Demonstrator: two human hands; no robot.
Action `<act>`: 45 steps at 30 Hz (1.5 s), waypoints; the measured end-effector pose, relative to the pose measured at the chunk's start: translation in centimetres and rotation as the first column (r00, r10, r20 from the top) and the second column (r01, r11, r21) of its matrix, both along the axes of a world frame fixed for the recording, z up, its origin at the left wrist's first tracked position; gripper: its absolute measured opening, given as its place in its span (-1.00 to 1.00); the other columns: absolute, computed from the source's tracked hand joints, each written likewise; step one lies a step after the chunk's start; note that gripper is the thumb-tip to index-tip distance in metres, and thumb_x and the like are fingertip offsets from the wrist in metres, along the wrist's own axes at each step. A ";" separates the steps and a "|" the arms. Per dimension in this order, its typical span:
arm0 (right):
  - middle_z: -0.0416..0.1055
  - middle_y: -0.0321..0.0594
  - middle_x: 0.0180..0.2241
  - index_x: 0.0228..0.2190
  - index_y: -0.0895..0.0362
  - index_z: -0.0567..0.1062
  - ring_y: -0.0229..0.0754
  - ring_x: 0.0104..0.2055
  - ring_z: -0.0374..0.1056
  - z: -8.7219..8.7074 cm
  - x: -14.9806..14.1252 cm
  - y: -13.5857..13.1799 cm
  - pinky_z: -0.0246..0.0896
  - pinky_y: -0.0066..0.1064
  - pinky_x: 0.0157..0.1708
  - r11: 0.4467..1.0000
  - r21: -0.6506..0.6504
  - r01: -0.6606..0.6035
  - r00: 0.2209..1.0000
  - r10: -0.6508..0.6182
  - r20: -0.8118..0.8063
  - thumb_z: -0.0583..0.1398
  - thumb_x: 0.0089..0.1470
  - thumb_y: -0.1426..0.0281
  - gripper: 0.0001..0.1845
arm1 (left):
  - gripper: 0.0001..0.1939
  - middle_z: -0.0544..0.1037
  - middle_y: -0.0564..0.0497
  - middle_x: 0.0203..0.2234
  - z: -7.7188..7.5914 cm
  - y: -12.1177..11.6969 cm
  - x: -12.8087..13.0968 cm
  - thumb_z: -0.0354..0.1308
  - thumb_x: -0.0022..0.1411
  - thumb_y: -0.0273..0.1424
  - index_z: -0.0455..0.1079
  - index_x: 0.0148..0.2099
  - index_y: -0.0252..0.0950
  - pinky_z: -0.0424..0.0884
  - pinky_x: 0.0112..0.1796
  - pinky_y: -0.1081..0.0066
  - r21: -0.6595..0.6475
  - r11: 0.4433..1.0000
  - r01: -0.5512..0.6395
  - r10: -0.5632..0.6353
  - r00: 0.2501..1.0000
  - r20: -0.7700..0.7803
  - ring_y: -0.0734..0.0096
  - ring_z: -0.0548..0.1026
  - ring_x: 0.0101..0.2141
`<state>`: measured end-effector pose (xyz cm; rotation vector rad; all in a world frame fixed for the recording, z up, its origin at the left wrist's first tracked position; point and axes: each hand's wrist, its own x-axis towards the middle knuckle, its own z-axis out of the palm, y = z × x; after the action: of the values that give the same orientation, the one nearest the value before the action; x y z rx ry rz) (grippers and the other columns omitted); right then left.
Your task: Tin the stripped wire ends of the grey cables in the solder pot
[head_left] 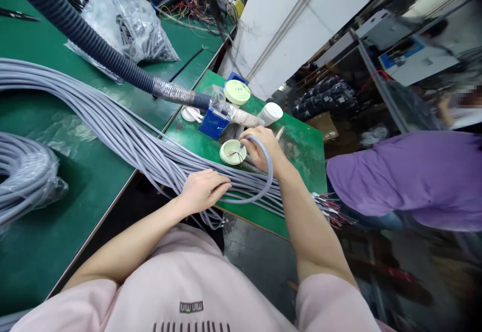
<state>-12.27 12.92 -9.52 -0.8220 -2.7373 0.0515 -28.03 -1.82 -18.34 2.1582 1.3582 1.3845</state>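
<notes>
My right hand point(263, 151) is closed in a pinch on the end of a grey cable point(269, 171). Thin stripped wires stick out of that end, over a shallow pale-green dish point(227, 160). From there the cable bends down in a loop to the fingers of my left hand point(205, 189), which are curled over it and partly hidden. Under the left hand runs a thick bundle of grey cables point(124, 141). Its far ends point(331, 209) show red, black and white wires. Just beyond the dish, a pale tube end point(246, 117) rests by a blue block point(214, 122).
A dark corrugated hose point(101, 45) crosses above the green table point(94, 211). Behind the dish stand a round pale-green container point(237, 92) and a white cup point(271, 113). A wrapped cable coil point(26, 176) lies left. A person in a purple top point(406, 179) is at the right.
</notes>
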 end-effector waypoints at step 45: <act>0.46 -0.12 -0.39 -0.37 0.10 0.44 -0.03 -0.27 0.30 -2.5 8.0 6.1 0.13 -0.19 -0.18 0.914 0.121 0.388 0.922 -0.385 -0.050 0.00 0.14 0.34 -0.76 | -0.78 0.57 0.02 -0.50 0.6 0.3 0.2 0.06 0.33 -0.35 0.51 -0.23 -0.31 0.32 -0.39 0.46 0.024 1.000 -0.013 0.013 1.000 -0.026 0.49 0.44 -0.48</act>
<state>-4.29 19.00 -11.98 -1.2955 -2.4705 -0.1932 -27.79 -1.48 -17.77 2.1936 1.3742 1.3892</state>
